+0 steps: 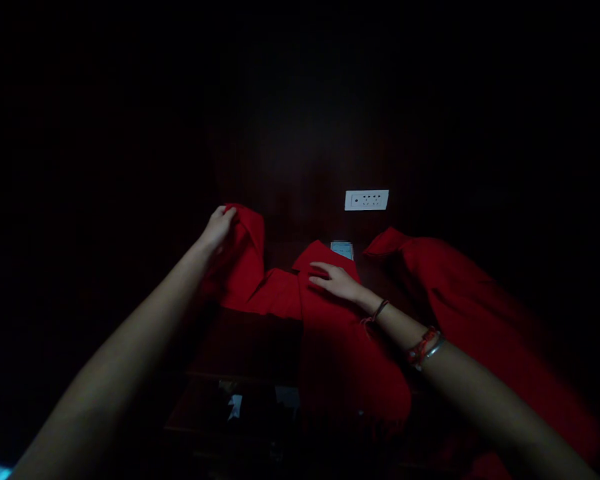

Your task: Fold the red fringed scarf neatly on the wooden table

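Note:
A red scarf (350,360) with what looks like a fringed end hangs over the front edge of a dark surface. Its cloth seems to run on to the left, though the fold hides the join. My left hand (219,227) is closed on the raised left part of the red cloth, pinching it near its top corner. On the middle part lies my right hand (336,281), palm down with fingers spread. That wrist wears a thin cord and bracelets (424,348).
More red cloth (460,300) stretches along the right, beneath my right forearm. A white socket plate (367,200) is on the dark wall behind. A small pale rectangular item (342,249) shows behind the scarf. Under the front edge, a pale scrap (235,407) shows in deep shadow.

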Demonstrator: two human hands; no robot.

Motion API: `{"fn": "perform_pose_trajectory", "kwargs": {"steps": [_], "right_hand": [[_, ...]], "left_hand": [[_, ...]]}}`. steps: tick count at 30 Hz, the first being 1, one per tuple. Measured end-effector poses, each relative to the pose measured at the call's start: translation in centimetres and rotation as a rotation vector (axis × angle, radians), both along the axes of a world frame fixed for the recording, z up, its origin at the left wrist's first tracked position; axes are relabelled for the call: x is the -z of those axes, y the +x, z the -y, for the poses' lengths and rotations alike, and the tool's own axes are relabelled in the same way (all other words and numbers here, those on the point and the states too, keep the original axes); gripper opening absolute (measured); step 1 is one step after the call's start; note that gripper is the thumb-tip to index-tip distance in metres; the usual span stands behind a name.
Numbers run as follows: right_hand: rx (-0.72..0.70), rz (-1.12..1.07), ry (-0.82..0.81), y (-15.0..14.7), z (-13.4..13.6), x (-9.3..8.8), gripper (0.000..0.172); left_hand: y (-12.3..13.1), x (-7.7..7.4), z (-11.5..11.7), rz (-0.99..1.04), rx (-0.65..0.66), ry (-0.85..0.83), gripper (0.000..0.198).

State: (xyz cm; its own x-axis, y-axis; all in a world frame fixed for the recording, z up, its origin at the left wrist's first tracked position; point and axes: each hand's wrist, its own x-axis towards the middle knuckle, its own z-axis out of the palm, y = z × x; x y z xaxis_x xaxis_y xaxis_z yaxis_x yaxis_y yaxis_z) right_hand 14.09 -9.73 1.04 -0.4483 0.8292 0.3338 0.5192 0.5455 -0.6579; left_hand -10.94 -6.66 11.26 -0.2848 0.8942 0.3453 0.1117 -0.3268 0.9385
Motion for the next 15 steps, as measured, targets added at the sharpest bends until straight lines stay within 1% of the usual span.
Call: {"fn": "perform_pose_trajectory", "kwargs": {"steps": [2,3,4,6,8,10,11,13,14,15], "right_hand": [[-0.003,-0.281,-0.167,-1.2,0.7,-1.1,0.065],[-0.017,-0.417,-0.231,-1.8,0.9,-1.8,0.069],[-0.035,-0.543,-0.269,-2.3,1.1,-2.6,0.070],[-0.051,-0.748,-0.296,-2.9,1.3,-4.1,0.061],[0.000,-0.868,-0.330,-3.0,1.2,-5.3,0.042],[0.064,-0.938,-0.374,-2.7,0.8,-6.0,0.025],[0.073,-0.961,-0.389,-2.5,0.6,-6.1,0.021],[0.027,-0.972,-0.388,-2.0,0.0,-6.3,0.020],[-0.004,-0.945,-0.380,-1.9,-0.4,-6.4,0.021],[-0.008,-0.886,-0.370,-1.7,-0.8,-6.5,0.021]], "left_hand": [[2.9,-2.2,0.8,0.002,0.097,0.075,0.008],[4.5,-3.0,1.3,-0.008,0.133,0.082,0.006],[6.0,-3.4,1.7,-0.028,0.171,0.087,0.005],[8.6,-3.5,2.6,-0.114,0.248,0.099,0.005],[10.0,-2.8,3.3,-0.218,0.280,0.113,0.007],[10.3,-1.7,3.8,-0.309,0.294,0.131,0.012],[10.1,-1.1,4.0,-0.349,0.317,0.140,0.019],[9.4,0.0,4.3,-0.411,0.399,0.160,0.043],[9.1,0.6,4.3,-0.430,0.439,0.164,0.056],[8.8,1.0,4.3,-0.439,0.462,0.161,0.064]]}}
